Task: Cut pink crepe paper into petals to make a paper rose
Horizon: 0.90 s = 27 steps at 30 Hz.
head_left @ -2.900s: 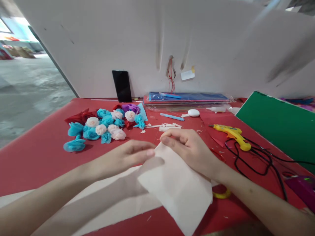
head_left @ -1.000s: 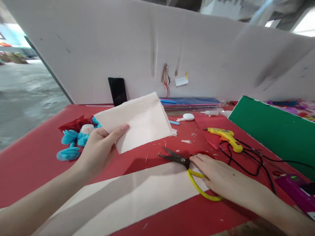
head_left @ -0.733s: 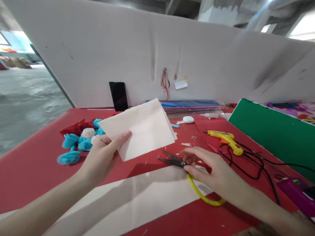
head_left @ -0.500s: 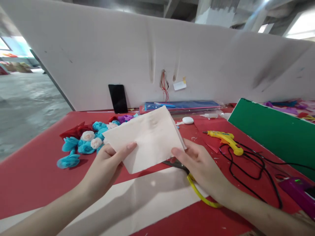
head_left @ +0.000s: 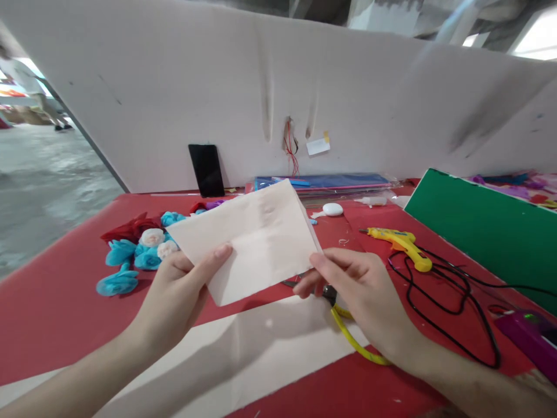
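I hold a folded pale pink paper sheet up above the red table. My left hand pinches its lower left edge, thumb on the front. My right hand pinches the paper's lower right corner with thumb and fingers. Scissors with yellow handles lie on the table just under my right hand, their blades partly hidden by it. A long strip of the same pale paper lies flat beneath both hands.
Blue, white and red paper flowers are heaped at the left. A yellow glue gun with a black cord lies at the right, by a green sheet. A black phone leans on the back wall beside stacked coloured sheets.
My right hand left the scissors on the table and rose to pinch the paper's right corner. My left hand kept holding the paper and lowered it slightly toward me.
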Each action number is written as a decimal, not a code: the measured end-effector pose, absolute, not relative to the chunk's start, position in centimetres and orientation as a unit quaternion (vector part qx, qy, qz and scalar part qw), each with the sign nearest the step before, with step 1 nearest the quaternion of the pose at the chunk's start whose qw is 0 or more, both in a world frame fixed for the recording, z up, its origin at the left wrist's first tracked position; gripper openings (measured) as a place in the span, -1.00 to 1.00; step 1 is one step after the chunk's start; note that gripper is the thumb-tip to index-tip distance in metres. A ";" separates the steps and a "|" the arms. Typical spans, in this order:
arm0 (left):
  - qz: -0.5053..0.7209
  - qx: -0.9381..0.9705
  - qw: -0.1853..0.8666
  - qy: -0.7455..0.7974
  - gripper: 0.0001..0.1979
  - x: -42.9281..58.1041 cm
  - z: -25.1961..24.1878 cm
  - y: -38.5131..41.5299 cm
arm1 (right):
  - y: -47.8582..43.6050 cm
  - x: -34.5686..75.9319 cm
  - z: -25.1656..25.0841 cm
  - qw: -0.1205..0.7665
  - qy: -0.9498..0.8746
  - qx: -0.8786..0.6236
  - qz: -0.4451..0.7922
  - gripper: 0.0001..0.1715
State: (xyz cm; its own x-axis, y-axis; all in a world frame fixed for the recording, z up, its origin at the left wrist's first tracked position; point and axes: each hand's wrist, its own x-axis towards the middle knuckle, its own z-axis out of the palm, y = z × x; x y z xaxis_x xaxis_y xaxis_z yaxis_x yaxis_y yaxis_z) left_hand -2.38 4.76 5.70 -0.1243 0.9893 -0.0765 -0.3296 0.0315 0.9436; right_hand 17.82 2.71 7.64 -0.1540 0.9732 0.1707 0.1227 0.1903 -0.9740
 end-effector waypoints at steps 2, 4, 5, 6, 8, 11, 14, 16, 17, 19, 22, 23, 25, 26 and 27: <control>0.609 0.355 0.546 0.453 -0.75 -2.4 5.9 5.1 | 3.0 18.5 8.1 0.448 -0.645 -0.486 0.384 -0.52; 0.614 0.352 0.540 0.455 -0.73 -2.5 6.0 5.6 | 3.3 19.9 8.4 0.336 -0.720 -0.543 0.272 -0.56; 0.615 0.351 0.538 0.458 -0.72 -2.6 6.0 5.9 | 3.3 20.8 8.3 0.223 -0.763 -0.570 0.209 -0.68; 0.615 0.348 0.535 0.463 -0.72 -2.7 6.0 6.1 | 3.2 21.7 8.0 0.115 -0.781 -0.597 0.143 -0.75; 0.616 0.343 0.528 0.474 -0.71 -2.9 5.8 6.6 | 2.9 23.6 7.1 0.046 -0.790 -0.598 0.132 -0.60; 0.612 0.338 0.527 0.484 -0.69 -3.1 5.7 6.9 | 2.2 25.1 5.2 -0.023 -0.806 -0.579 0.122 -0.36; 0.608 0.336 0.531 0.485 -0.66 -3.0 5.9 6.8 | 1.9 25.0 4.0 -0.063 -0.818 -0.562 0.106 -0.18; 0.607 0.339 0.534 0.482 -0.65 -3.0 6.1 6.7 | 1.9 24.6 3.7 -0.077 -0.821 -0.558 0.093 -0.11; 0.604 0.341 0.538 0.479 -0.65 -3.0 6.1 6.6 | 1.9 24.5 3.6 -0.082 -0.822 -0.556 0.085 -0.08; 0.587 0.348 0.555 0.475 -0.65 -3.1 6.1 6.5 | 1.8 24.3 3.4 -0.087 -0.826 -0.553 0.070 -0.04; 0.552 0.358 0.588 0.470 -0.67 -3.5 5.9 6.4 | 1.6 24.3 3.0 -0.079 -0.828 -0.553 0.045 -0.09; 0.546 0.360 0.595 0.467 -0.66 -3.6 5.9 6.4 | 1.5 24.4 3.0 -0.075 -0.828 -0.554 0.039 -0.12; 0.545 0.361 0.601 0.460 -0.66 -3.7 5.9 6.3 | 1.4 24.4 3.0 -0.064 -0.825 -0.561 0.035 -0.13; 0.549 0.359 0.600 0.458 -0.67 -3.7 6.0 6.3 | 1.3 24.3 3.0 -0.058 -0.822 -0.566 0.036 -0.12; 0.555 0.356 0.598 0.456 -0.67 -3.7 6.2 6.2 | 1.2 24.2 3.1 -0.053 -0.818 -0.571 0.040 -0.11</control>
State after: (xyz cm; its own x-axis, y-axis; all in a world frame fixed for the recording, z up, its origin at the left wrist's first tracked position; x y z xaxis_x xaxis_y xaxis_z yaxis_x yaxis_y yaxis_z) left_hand -3.70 6.22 6.18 -0.0318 0.9881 -0.1502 -0.3381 0.1308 0.9320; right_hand 24.18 1.22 3.09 -0.3421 0.9303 -0.1320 0.9388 0.3444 -0.0059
